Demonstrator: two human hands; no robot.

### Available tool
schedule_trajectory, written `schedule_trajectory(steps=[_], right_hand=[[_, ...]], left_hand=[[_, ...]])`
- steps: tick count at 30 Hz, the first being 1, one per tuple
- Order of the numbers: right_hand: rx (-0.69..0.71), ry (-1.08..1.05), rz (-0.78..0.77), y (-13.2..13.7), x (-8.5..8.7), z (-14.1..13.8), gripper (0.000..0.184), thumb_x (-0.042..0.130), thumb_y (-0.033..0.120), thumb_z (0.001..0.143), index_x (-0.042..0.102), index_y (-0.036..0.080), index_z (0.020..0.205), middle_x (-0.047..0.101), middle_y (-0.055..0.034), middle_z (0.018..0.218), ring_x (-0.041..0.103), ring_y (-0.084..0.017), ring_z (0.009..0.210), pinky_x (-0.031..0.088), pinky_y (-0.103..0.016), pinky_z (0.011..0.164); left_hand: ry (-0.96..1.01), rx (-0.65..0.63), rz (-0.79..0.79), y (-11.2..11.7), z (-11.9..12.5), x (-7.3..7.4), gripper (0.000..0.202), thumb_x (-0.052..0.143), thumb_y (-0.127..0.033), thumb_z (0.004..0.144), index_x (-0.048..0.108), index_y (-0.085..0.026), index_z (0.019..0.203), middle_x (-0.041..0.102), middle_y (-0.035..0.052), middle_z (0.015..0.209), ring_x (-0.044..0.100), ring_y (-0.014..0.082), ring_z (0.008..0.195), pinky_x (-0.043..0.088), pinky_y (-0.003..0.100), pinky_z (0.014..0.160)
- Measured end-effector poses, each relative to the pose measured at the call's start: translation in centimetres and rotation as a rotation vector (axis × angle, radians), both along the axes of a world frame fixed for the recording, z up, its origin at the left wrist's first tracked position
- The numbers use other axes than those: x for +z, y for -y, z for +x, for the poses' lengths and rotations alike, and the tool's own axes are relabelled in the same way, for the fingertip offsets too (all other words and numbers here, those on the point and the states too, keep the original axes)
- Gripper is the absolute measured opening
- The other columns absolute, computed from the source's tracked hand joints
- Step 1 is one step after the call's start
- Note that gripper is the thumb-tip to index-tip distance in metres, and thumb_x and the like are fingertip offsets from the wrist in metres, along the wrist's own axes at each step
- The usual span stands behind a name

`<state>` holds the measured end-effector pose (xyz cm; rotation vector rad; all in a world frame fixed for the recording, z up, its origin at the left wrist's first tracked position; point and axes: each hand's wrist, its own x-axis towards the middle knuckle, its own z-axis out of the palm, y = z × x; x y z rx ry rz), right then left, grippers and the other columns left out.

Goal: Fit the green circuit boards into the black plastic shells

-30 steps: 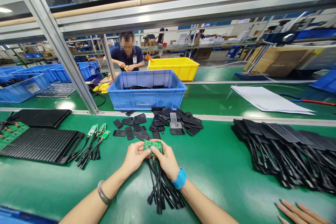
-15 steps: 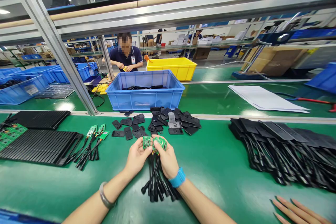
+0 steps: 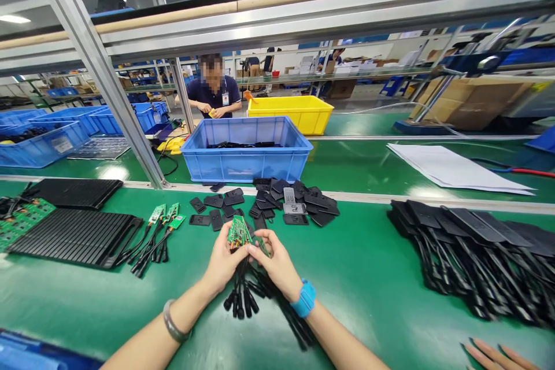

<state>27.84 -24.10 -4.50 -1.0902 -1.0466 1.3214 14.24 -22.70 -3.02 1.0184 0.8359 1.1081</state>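
Note:
Green circuit boards (image 3: 238, 232) with black cables (image 3: 241, 298) hanging from them are gripped in my left hand (image 3: 223, 257), over the green bench. My right hand (image 3: 277, 266), with a blue band at the wrist, is closed on more boards of this kind, largely hidden by the fingers; their cables trail down to the right. Both hands meet at the thumbs. Just beyond them lies a loose pile of flat black plastic covers (image 3: 269, 199). To the left, several cabled boards (image 3: 162, 214) rest beside a slotted black tray (image 3: 73, 240).
A blue bin (image 3: 247, 162) with black parts stands behind the covers, a yellow bin (image 3: 290, 113) beyond it. Right lies a stack of black covers with cables (image 3: 468, 248). Another person's hand (image 3: 494, 355) shows at lower right. A metal post (image 3: 99, 81) rises at left.
The boards have parted into two bunches: one upright in my left hand, the other tilted right in my right hand. The hanging cables have split apart too. The view has shifted slightly.

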Motion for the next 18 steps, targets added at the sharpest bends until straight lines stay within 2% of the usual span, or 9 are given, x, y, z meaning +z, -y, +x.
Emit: schedule_trajectory(steps=[2,5,8,9,11,12,13,15,18], right_hand=[[0.058,-0.005,-0.017,-0.1,-0.1,0.1,0.046,0.077,0.044,0.068,0.058,0.021,0.103,0.058,0.003,0.073,0.062,-0.016,0.065,0.047,-0.025,0.055],[0.106,0.081,0.0,-0.4,-0.6,0.5,0.038,0.071,0.049,0.073,0.064,0.02,0.098,0.059,0.0009,0.072,0.058,-0.015,0.06,0.045,-0.026,0.051],[0.019,0.336,0.147,-1.1,-1.4,1.2,0.027,0.063,0.043,0.079,0.068,0.021,0.093,0.064,-0.0032,0.076,0.06,-0.02,0.07,0.049,-0.032,0.065],[0.004,0.42,0.201,-1.3,-1.4,1.4,0.024,0.061,0.04,0.08,0.069,0.022,0.094,0.065,-0.0043,0.079,0.062,-0.022,0.076,0.049,-0.034,0.071],[0.034,0.567,0.285,-1.4,-1.1,1.9,0.025,0.057,0.036,0.083,0.067,0.024,0.102,0.068,-0.0064,0.09,0.063,-0.024,0.085,0.049,-0.037,0.079],[0.062,0.643,0.323,-1.3,-0.6,2.0,0.028,0.056,0.035,0.084,0.065,0.024,0.108,0.068,-0.0078,0.099,0.064,-0.025,0.09,0.049,-0.038,0.081],[0.085,0.737,0.359,-1.1,0.1,2.2,0.033,0.057,0.034,0.083,0.062,0.025,0.114,0.066,-0.0093,0.107,0.063,-0.027,0.096,0.049,-0.039,0.083],[0.111,1.006,0.384,-0.4,1.6,2.5,0.038,0.063,0.035,0.079,0.06,0.023,0.116,0.063,-0.0127,0.114,0.062,-0.03,0.101,0.048,-0.041,0.084],[0.226,1.419,0.193,0.9,3.5,2.9,0.039,0.075,0.037,0.069,0.064,0.015,0.1,0.067,-0.016,0.096,0.066,-0.036,0.088,0.049,-0.042,0.072]], left_hand=[[0.01,0.048,-0.033,-0.4,-0.3,0.2,0.06,0.076,-0.028,0.07,0.042,-0.021,0.119,0.063,-0.0003,0.087,0.062,0.0127,0.071,0.05,0.024,0.066],[-0.026,0.049,-0.075,-1.4,-1.5,1.0,0.065,0.074,-0.03,0.069,0.039,-0.021,0.123,0.062,0.0,0.084,0.06,0.0121,0.061,0.047,0.022,0.052],[-0.226,0.017,-0.016,-3.0,-4.8,2.9,0.07,0.069,-0.029,0.07,0.035,-0.019,0.131,0.063,0.0008,0.079,0.058,0.0117,0.054,0.038,0.02,0.045],[-0.355,0.013,0.027,-3.5,-6.4,3.7,0.072,0.067,-0.028,0.072,0.034,-0.019,0.135,0.064,0.0004,0.075,0.057,0.0125,0.053,0.038,0.021,0.045],[-0.737,0.058,0.152,-4.5,-10.1,5.1,0.069,0.06,-0.024,0.076,0.034,-0.017,0.14,0.063,-0.0005,0.063,0.059,0.0164,0.054,0.042,0.025,0.053],[-0.959,0.104,0.218,-4.9,-11.8,5.5,0.067,0.057,-0.021,0.077,0.035,-0.015,0.141,0.065,0.0027,0.067,0.063,0.0199,0.062,0.045,0.028,0.061],[-1.177,0.145,0.267,-5.1,-13.4,5.8,0.066,0.054,-0.018,0.078,0.036,-0.013,0.141,0.069,0.0085,0.079,0.066,0.0238,0.075,0.047,0.031,0.069],[-1.613,0.167,0.246,-5.5,-15.7,5.9,0.068,0.051,-0.015,0.08,0.03,-0.009,0.144,0.066,0.0192,0.106,0.065,0.0295,0.095,0.046,0.035,0.081],[-2.016,0.15,0.068,-5.4,-16.3,5.3,0.08,0.061,-0.019,0.076,0.025,-0.007,0.146,0.053,0.0296,0.126,0.058,0.0399,0.108,0.046,0.046,0.084]])
